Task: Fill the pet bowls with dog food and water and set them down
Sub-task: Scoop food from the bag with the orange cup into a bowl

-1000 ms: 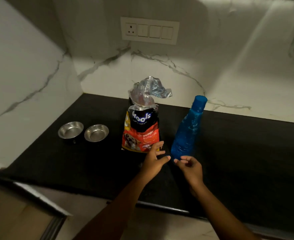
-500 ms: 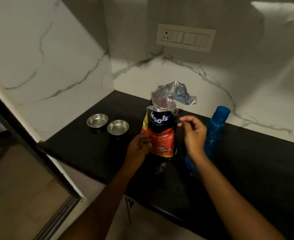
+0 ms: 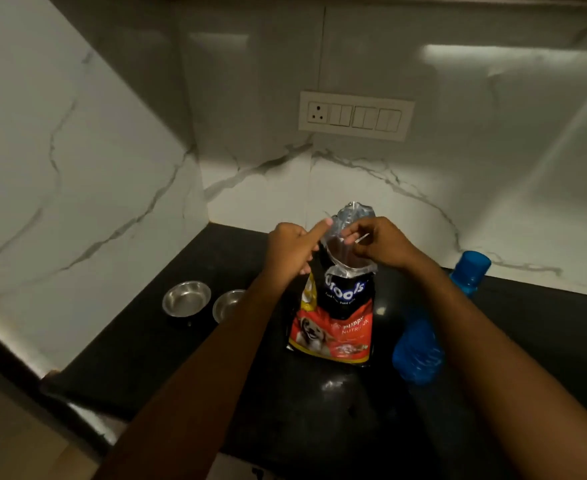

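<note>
Your left grip (image 3: 290, 249) and right grip (image 3: 380, 245) each pinch the crinkled silver mouth of the glossy black-and-red dog food bag (image 3: 337, 320), which stands upright on the polished black bench (image 3: 319, 410). Nothing is filled yet. The two round steel bowls (image 3: 186, 299) appear empty left of it, and the ribbed blue plastic bottle (image 3: 420, 348) stands capped to its right.

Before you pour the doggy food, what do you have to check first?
1. Dog food bag mouth open: ok, left hand and right hand hold its foil top apart.
2. Bag upright on the counter: ok.
3. Left bowl and right bowl upright and empty: ok, though an arm covers part of the right one.
4. Bowls under the bag's mouth: not ok, they sit apart to its left.
5. Water in the blue bottle: cannot tell.
</note>
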The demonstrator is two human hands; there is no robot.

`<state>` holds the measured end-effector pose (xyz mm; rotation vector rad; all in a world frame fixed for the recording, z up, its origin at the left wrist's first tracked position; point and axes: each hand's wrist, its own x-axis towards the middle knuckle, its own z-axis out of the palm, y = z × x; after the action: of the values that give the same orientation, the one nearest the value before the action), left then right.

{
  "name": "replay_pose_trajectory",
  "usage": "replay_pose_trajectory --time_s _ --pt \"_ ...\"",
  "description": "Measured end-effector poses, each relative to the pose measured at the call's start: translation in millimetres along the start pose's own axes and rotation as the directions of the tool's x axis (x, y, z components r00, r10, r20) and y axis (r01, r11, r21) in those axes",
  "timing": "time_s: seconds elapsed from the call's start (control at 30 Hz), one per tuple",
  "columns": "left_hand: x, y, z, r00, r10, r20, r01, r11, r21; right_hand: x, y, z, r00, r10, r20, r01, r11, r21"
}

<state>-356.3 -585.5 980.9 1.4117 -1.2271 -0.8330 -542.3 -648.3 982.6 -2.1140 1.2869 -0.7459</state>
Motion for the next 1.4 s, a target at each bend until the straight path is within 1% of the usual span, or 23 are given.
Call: replay_pose_trajectory --time_s 0.07,0.1,0.17,0.23,0.3,0.37,0.43,0.5,0.6,0.67,0.73,0.83,0.93,1.03,1.07,1.1,1.17,1.23,1.27,1.33,1.4 --pt "11 0 0 0.984 -0.059 0.167 0.043 0.995 0.095 12 -3 4 0.989 0.077 0.127 -0.059 0.989 -0.137" --pt "11 0 0 0.969 -0.084 0.233 0.059 0.992 0.110 15 -6 6 0.975 0.118 0.188 -0.075 0.972 -0.222" --pt "11 -4 -3 0.940 -0.102 0.326 0.080 0.994 0.078 21 -12 11 0.941 0.205 0.270 -0.080 0.908 -0.411" --pt "7 -10 -10 0.924 -0.092 0.370 0.085 0.996 0.035 24 -20 17 0.893 0.306 0.329 -0.075 0.824 -0.562" --pt "-1 -14 -20 0.917 -0.080 0.391 0.087 0.996 -0.001 23 -26 21 0.848 0.379 0.371 -0.046 0.749 -0.661" --pt "-9 -19 -29 0.911 -0.077 0.406 0.091 0.996 -0.014 21 -27 26 0.820 0.412 0.397 0.003 0.691 -0.723" --pt "-16 -25 -36 0.906 -0.079 0.415 0.092 0.996 -0.011 16 -27 32 0.811 0.417 0.409 0.059 0.638 -0.768" --pt "-21 -30 -40 0.905 -0.069 0.421 0.079 0.997 -0.005 11 -32 33 0.811 0.397 0.430 0.131 0.594 -0.794" --pt "-29 -36 -45 0.908 -0.012 0.418 0.017 1.000 -0.008 1 -42 25 0.825 0.347 0.446 0.161 0.612 -0.774" --pt "-33 -43 -47 0.918 0.029 0.396 -0.023 1.000 -0.021 -4 -47 17 0.870 0.306 0.387 0.141 0.598 -0.789" --pt "-36 -50 -50 0.931 0.062 0.361 -0.059 0.998 -0.019 -9 -54 9 0.922 0.247 0.298 0.117 0.557 -0.822" --pt "-38 -51 -49 0.932 0.061 0.358 -0.057 0.998 -0.022 -16 -62 4 0.979 0.079 0.187 0.120 0.519 -0.846" --pt "-38 -48 -46 0.935 0.060 0.349 -0.045 0.998 -0.052 -23 -61 15 0.983 -0.057 0.177 0.182 0.486 -0.855" --pt "-39 -47 -45 0.943 0.060 0.328 -0.041 0.997 -0.067 -31 -59 34 0.945 -0.187 0.267 0.323 0.420 -0.848" --pt "-39 -46 -45 0.945 0.053 0.323 -0.033 0.997 -0.069 -33 -56 37 0.926 -0.248 0.285 0.368 0.418 -0.830" --pt "-38 -46 -44 0.948 0.046 0.316 -0.024 0.997 -0.073 -33 -53 42 0.919 -0.256 0.301 0.386 0.421 -0.821" --pt "-36 -47 -42 0.954 0.033 0.298 -0.010 0.997 -0.076 -31 -48 53 0.923 -0.210 0.322 0.384 0.452 -0.805" --pt "-33 -49 -41 0.956 0.029 0.291 -0.010 0.998 -0.066 -24 -41 64 0.939 -0.158 0.305 0.341 0.551 -0.761" --pt "-32 -50 -41 0.956 0.033 0.291 -0.016 0.998 -0.062 -19 -38 67 0.950 -0.130 0.283 0.300 0.622 -0.723" --pt "-31 -50 -40 0.958 0.052 0.282 -0.035 0.997 -0.066 -13 -35 68 0.971 -0.049 0.235 0.188 0.761 -0.621" --pt "-31 -48 -41 0.963 0.076 0.260 -0.060 0.996 -0.071 -10 -31 64 0.980 0.020 0.200 0.088 0.853 -0.515"
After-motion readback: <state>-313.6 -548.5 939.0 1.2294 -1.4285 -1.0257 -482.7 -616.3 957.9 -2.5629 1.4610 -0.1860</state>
